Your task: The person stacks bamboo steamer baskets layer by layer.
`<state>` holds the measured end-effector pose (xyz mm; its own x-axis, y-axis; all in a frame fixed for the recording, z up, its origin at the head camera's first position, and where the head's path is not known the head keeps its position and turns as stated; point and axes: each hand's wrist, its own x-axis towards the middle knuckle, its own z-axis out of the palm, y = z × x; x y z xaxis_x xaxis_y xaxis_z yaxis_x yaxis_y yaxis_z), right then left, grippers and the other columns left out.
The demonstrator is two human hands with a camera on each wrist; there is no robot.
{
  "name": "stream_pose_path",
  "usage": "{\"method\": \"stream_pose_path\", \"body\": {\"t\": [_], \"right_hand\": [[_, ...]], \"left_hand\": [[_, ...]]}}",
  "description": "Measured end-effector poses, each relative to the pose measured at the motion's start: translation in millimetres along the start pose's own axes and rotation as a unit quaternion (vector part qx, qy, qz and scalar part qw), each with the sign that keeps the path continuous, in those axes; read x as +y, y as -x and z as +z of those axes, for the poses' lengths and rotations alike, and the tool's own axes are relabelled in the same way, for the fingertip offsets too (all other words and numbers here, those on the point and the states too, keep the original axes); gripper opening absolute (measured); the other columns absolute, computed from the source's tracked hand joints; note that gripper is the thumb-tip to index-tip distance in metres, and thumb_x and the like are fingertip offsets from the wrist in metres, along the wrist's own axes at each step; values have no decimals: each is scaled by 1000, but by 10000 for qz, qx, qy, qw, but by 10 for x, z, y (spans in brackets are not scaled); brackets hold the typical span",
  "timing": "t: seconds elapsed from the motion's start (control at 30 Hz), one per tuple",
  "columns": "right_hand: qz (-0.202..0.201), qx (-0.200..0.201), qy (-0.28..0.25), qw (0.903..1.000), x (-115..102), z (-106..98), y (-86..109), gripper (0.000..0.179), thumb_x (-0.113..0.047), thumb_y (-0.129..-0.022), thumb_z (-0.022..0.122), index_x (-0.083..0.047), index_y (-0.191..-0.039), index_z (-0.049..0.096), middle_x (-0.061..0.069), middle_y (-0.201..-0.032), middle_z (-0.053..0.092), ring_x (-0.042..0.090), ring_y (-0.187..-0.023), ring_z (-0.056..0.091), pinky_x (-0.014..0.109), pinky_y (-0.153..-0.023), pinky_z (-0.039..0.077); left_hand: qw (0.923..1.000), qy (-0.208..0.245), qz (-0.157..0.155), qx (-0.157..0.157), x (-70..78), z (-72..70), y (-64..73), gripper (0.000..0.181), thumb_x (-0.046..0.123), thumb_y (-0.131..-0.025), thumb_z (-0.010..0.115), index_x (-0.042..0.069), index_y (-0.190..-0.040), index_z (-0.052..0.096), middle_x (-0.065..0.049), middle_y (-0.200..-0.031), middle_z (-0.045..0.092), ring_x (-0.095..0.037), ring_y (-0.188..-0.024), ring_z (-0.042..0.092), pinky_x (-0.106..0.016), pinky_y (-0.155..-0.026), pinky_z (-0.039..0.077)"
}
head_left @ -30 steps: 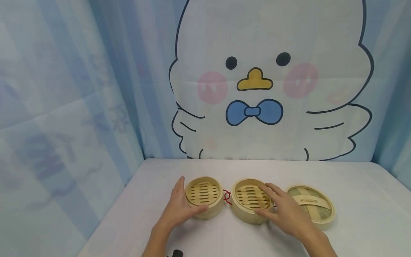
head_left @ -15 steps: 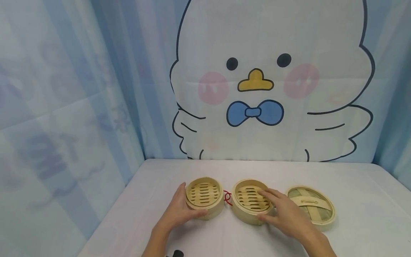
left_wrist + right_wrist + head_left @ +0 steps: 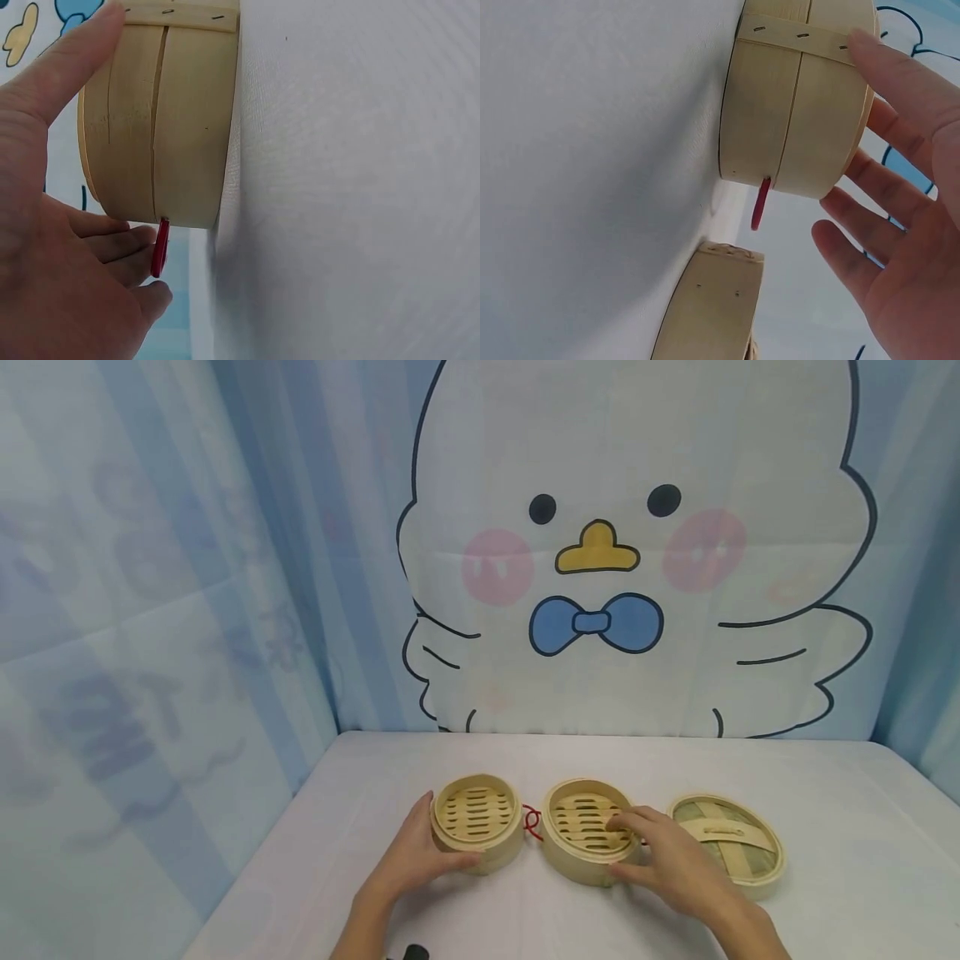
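Two round bamboo steamer baskets with slatted bottoms stand side by side on the white table. My left hand holds the left steamer basket, thumb across its front and the other fingers along its left side. Seen from the left wrist, the thumb lies at the rim band, with a red cord loop low on the wall. My right hand grips the right steamer basket, thumb on its front wall and fingertips bent over its rim. In the right wrist view the thumb touches the stapled band.
A bamboo steamer lid with a strap handle lies right of the baskets, just beyond my right hand. Red cord bridges the gap between the baskets. Behind the table hangs a curtain with a cartoon bird. A small black object shows at the bottom edge.
Both hands have drawn in closer round the baskets. The left fingers came down along the left basket's side, and the right fingertips bent in at the right basket's rim. The baskets stayed in place.
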<state>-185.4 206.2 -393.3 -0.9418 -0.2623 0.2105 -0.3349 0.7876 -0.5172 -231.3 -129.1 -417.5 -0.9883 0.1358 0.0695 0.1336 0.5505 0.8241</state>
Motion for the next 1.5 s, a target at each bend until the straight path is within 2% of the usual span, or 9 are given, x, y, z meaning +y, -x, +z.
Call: {"method": "stream_pose_path", "body": {"t": [0.2,0.4,0.53,0.7,1.0,1.27,1.5], "right_hand": [[-38,-4,-55,10000,8,-4,-3,30,-28,-79,87,-21,-102,70,-12,-104,61,21,-100,62,45,-85,54],[-264,114,63,9996,22,6,2,24,-26,-79,87,-27,-91,67,-15,-99,57,18,-98,61,44,-84,54],[-410,157,89,9990,39,17,3,22,-27,-79,87,-29,-91,68,-15,-101,58,19,-101,61,45,-85,54],[-650,210,61,9976,68,24,-4,19,-26,-80,86,-29,-92,70,-16,-101,57,16,-98,60,41,-83,55],[-792,286,-329,9959,111,63,5,20,-23,-81,86,-25,-92,70,-10,-107,57,20,-100,61,41,-84,56],[-1092,598,-247,9919,132,82,-17,23,-18,-80,86,-28,-91,69,-15,-103,55,11,-98,59,37,-83,56],[-1141,836,-213,9897,116,90,-13,26,-15,-78,87,-28,-90,68,-17,-102,55,22,-105,64,42,-86,57]], "left_hand": [[10000,-23,-61,-42,8,-12,5,123,35,-65,97,-9,-154,25,-31,-153,35,-48,-143,30,-62,-116,23],[9998,-62,-206,-30,14,-18,6,125,39,-65,97,-10,-154,24,-31,-154,33,-48,-143,30,-61,-115,25],[9997,30,-233,-22,1,-20,6,123,39,-65,97,-9,-153,26,-29,-153,36,-46,-142,32,-60,-115,27],[9995,-108,-306,37,-13,-13,6,123,41,-64,97,-10,-153,27,-30,-152,37,-47,-141,34,-61,-114,28],[9996,-130,-238,44,-27,-11,-2,122,41,-65,96,-10,-153,27,-30,-152,38,-47,-141,34,-61,-114,28],[9997,-60,-219,46,-19,-21,8,122,39,-65,97,-10,-153,27,-30,-152,38,-47,-141,34,-61,-115,28],[9999,-32,-161,37,-33,-18,2,121,37,-66,97,-11,-152,27,-30,-151,39,-47,-141,35,-61,-115,28]]}}
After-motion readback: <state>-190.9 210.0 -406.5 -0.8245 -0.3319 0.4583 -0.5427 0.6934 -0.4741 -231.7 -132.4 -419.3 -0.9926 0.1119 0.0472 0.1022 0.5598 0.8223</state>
